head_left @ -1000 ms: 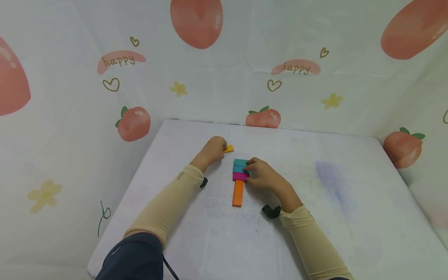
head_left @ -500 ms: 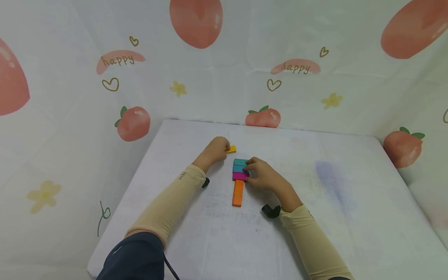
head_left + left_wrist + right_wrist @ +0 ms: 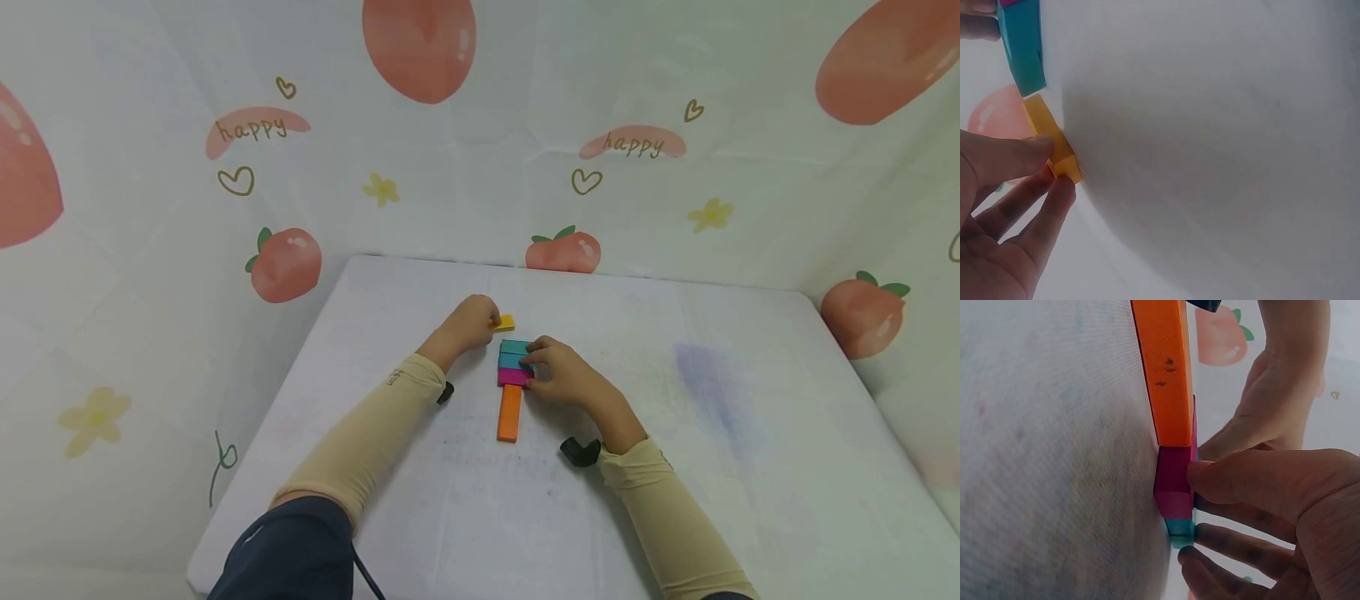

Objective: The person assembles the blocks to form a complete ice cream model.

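My left hand (image 3: 468, 322) pinches a small yellow block (image 3: 507, 322) between thumb and fingertips, just beyond the far end of a row of blocks. In the left wrist view, the yellow block (image 3: 1037, 114) lies close to the end of a teal block (image 3: 1027, 76). The row runs toward me: a green-teal block (image 3: 514, 346), a blue block (image 3: 512, 361) and a magenta block (image 3: 512, 377) lie crosswise, and a long orange block (image 3: 508, 414) lies lengthwise below them. My right hand (image 3: 566, 375) holds the right ends of the crosswise blocks, thumb against the magenta one (image 3: 1174, 475).
The blocks lie on a white-covered table (image 3: 420, 517) with a purple smudge (image 3: 708, 392) on the right. A patterned curtain (image 3: 480, 200) rises behind its back edge. Dark wrist cameras (image 3: 581, 452) sit at both wrists, and a black cable (image 3: 366, 571) hangs by the left sleeve.
My left hand has moved a little right and toward me with the yellow block, closer over the row's far end. The right hand and the other blocks have stayed in place.
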`<action>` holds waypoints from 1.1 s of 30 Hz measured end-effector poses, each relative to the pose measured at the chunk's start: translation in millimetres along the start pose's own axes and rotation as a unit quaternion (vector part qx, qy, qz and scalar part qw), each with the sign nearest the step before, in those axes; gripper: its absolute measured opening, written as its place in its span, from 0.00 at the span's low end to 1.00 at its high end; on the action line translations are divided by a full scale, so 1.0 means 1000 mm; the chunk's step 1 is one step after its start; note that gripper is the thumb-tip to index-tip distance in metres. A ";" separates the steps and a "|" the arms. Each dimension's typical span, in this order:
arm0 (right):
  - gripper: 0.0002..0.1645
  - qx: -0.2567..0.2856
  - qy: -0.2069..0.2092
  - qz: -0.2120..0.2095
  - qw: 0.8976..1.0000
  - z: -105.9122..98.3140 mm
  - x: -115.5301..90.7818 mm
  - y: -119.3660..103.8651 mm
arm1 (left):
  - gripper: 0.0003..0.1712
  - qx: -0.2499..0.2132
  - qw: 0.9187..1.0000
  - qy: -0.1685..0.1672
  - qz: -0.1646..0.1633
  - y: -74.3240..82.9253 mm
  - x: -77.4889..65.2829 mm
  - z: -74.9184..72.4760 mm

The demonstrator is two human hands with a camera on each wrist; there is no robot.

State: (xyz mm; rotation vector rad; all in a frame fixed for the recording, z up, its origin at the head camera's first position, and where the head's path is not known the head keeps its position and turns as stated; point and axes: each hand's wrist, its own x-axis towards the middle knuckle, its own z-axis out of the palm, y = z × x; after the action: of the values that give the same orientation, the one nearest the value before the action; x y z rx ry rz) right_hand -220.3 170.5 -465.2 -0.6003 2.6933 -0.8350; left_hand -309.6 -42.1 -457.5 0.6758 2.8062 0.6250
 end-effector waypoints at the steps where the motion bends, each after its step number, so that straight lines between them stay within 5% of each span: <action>1: 0.24 -0.002 -0.001 0.001 1.000 0.000 0.000 0.000 | 0.16 -0.001 1.000 -0.002 0.000 0.001 0.000 0.000; 15: 0.24 0.006 0.000 0.002 1.000 -0.002 -0.002 -0.001 | 0.18 -0.016 0.999 -0.038 0.008 0.008 0.000 0.000; 33: 0.24 0.005 0.005 -0.010 1.000 -0.001 -0.003 -0.001 | 0.20 -0.052 0.998 -0.038 0.028 0.008 0.002 0.004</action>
State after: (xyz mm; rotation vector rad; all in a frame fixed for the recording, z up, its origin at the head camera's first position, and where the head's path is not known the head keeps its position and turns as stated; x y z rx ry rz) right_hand -217.2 171.7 -463.6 -0.6226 2.6953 -0.8573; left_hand -306.9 -33.8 -457.8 0.7429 2.6724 0.7344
